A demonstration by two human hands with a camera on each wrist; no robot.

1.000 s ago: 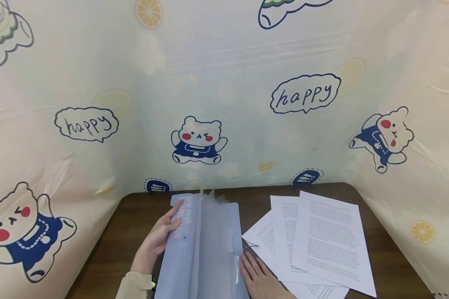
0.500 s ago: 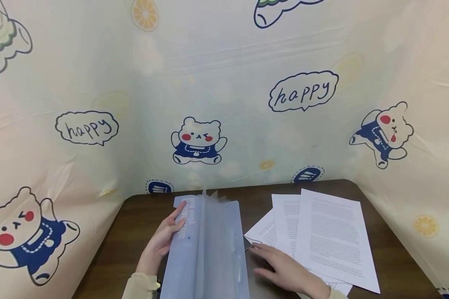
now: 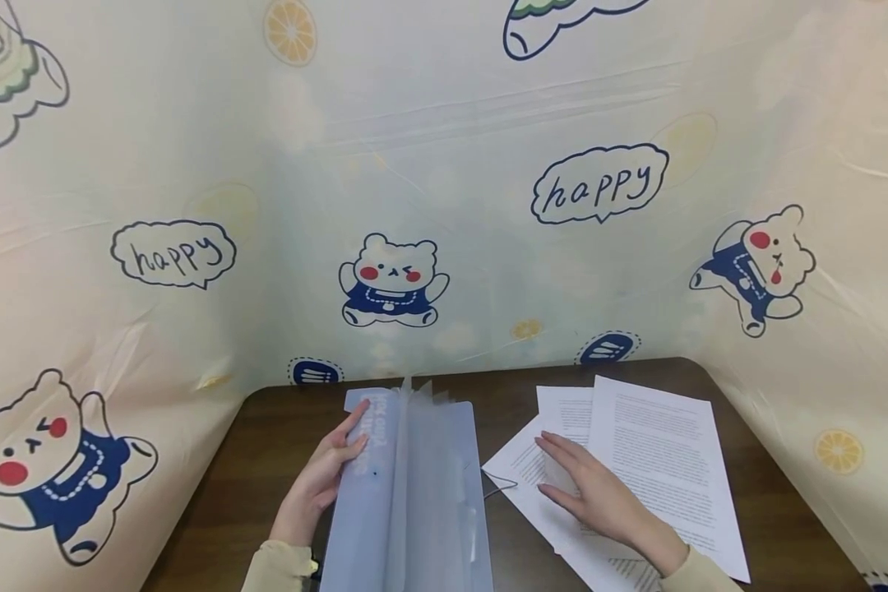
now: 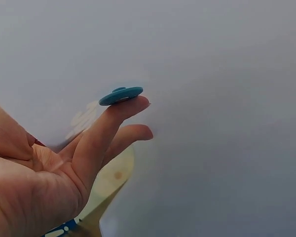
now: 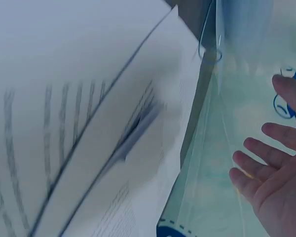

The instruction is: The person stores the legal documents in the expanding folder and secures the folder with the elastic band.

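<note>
A pale blue document folder (image 3: 363,510) with translucent inner pockets (image 3: 432,493) lies partly opened on the table. My left hand (image 3: 324,473) holds its raised cover at the left edge, two digits lying over the printed lettering. In the left wrist view, a turquoise disc (image 4: 121,95) sits right at a fingertip of that hand. To the folder's right, my right hand (image 3: 599,501) is over the loose printed sheets (image 3: 659,469), its fingers extended and pointing toward the folder. The right wrist view shows those fingers spread with nothing between them, beside the sheets (image 5: 113,118).
A thin cord (image 3: 501,485) loops out from the folder's right edge, over the corner of the lowest sheet. The dark brown wooden table (image 3: 222,485) ends at a cartoon-printed curtain (image 3: 481,247) around the back and sides.
My right hand has left the folder's right edge, passing the cord, and moved right over the printed sheets. The left hand keeps its hold on the cover.
</note>
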